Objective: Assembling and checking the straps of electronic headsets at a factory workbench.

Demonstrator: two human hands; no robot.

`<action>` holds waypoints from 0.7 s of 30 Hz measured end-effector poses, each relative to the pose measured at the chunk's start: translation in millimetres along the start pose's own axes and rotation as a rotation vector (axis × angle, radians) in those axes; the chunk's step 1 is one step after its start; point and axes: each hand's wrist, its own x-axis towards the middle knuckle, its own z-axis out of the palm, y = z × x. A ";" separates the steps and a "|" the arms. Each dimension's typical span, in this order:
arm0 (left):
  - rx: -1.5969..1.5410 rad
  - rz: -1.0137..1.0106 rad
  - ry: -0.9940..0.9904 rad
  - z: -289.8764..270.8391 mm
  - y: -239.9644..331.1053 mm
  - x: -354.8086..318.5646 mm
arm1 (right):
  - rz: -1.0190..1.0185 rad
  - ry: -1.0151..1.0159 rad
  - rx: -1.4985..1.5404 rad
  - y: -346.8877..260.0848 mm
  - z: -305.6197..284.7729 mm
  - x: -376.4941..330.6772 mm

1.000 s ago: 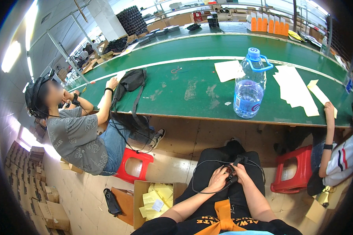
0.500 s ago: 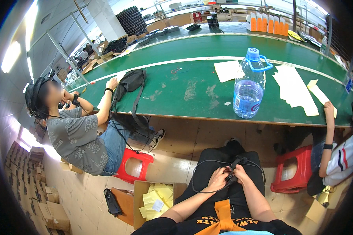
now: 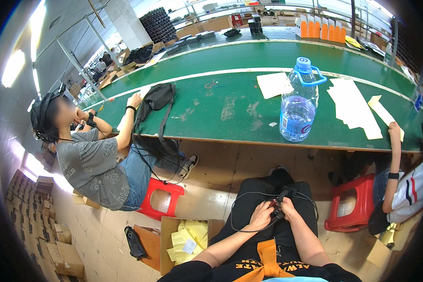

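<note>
Our hands meet low over the lap, close together and fingers bent. The left hand [image 3: 261, 216] is closed round one side of a small black device [image 3: 278, 214], and the right hand [image 3: 289, 209] grips the other side. Our fingers cover much of it, so we cannot tell which part each fingertip presses. The device sits between our hands, above the lap [image 3: 254, 184], with its cable [image 3: 231, 214] looping out to the left and another curve to the right.

We judge the step in hand to be close fingering of this device. A further move would call for one hand to steady it while the other works, with the cable kept clear of our wrists.

Past our knees runs the near edge of the table [image 3: 207, 124], with dark space beneath. A bottle [image 3: 297, 115] stands near that edge, so lifting straight forward would want care; left of it, a wide stretch of green top gives more room. Below, a carton [image 3: 165, 237] stands near our left elbow, and a red stool [image 3: 355, 187] bounds our right side, well apart from our hands.
</note>
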 end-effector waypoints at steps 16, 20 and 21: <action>0.148 -0.008 -0.127 -0.8 2.7 3.3 | 0.177 -0.189 0.419 -34.9 -0.5 -19.8; 0.157 0.007 -0.150 0.9 0.7 3.7 | 0.175 -0.191 0.458 -30.8 -2.5 -16.8; 0.148 0.009 -0.154 1.4 -0.1 3.7 | 0.171 -0.194 0.449 -29.7 -3.1 -15.6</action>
